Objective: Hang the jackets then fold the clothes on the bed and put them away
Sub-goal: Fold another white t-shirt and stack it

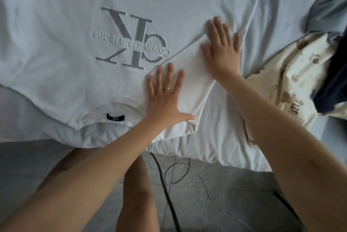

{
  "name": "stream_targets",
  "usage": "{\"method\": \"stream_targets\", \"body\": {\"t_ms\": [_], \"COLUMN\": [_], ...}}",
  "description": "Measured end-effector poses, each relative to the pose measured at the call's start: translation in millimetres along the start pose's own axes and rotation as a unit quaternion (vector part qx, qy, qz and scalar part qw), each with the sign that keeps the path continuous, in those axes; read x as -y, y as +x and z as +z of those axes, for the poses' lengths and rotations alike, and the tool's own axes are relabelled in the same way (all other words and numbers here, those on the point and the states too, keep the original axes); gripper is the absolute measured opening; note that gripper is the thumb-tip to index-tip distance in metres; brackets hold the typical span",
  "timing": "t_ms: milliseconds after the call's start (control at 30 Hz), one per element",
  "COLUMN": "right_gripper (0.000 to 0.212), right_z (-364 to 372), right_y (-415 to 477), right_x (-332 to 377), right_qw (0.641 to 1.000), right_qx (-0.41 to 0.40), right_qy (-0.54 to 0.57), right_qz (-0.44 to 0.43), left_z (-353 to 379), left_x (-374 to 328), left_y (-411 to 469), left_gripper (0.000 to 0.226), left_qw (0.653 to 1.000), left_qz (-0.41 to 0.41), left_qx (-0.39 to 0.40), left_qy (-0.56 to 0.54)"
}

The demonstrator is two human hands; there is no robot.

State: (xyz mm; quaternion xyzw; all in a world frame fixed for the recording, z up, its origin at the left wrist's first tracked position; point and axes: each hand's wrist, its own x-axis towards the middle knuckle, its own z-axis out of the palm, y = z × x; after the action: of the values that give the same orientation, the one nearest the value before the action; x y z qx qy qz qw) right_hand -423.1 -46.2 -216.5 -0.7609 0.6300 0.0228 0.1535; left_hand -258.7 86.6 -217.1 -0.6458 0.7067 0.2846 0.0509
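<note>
A white T-shirt with a grey logo lies spread flat on the bed, its collar and black label toward me. Its right sleeve is folded in over the body. My left hand lies flat on the folded sleeve near the shoulder, fingers straight, a ring on one finger. My right hand presses flat on the far end of the same fold, fingers spread.
A cream printed garment lies crumpled at the right, with a dark navy piece and a grey-blue one beyond it. The bed's white sheet hangs over the near edge. Black and white cables trail across the tiled floor.
</note>
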Motion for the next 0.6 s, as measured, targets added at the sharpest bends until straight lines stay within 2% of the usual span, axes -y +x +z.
{"method": "stream_targets", "body": {"t_ms": [100, 200, 233, 300, 400, 500, 600], "right_gripper": [0.046, 0.047, 0.044, 0.022, 0.028, 0.014, 0.018], "right_z": [-16, -32, -37, -47, -55, -68, -72], "right_y": [14, 26, 29, 34, 35, 26, 20], "right_x": [5, 6, 5, 2, -4, -6, -14], "right_qw": [0.984, 0.957, 0.948, 0.938, 0.921, 0.863, 0.826], "right_qx": [-0.026, 0.109, 0.158, 0.230, 0.280, 0.312, 0.312], "right_qy": [0.161, 0.239, 0.247, 0.229, 0.254, 0.385, 0.460], "right_qz": [0.067, 0.119, 0.125, 0.119, 0.094, 0.100, 0.092], "left_z": [-17, -35, -41, -54, -66, -68, -71], "left_x": [5, 19, 24, 33, 39, 36, 29], "left_y": [5, 20, 26, 38, 53, 59, 59], "left_gripper": [0.101, 0.070, 0.065, 0.056, 0.034, 0.039, 0.060], "left_qw": [0.989, 0.973, 0.970, 0.961, 0.964, 0.976, 0.956], "left_qz": [-0.061, -0.121, -0.116, -0.095, -0.056, 0.000, 0.036], "left_qx": [-0.092, -0.139, -0.134, -0.095, -0.011, -0.013, 0.013], "left_qy": [-0.096, -0.139, -0.165, -0.242, -0.258, -0.220, -0.290]}}
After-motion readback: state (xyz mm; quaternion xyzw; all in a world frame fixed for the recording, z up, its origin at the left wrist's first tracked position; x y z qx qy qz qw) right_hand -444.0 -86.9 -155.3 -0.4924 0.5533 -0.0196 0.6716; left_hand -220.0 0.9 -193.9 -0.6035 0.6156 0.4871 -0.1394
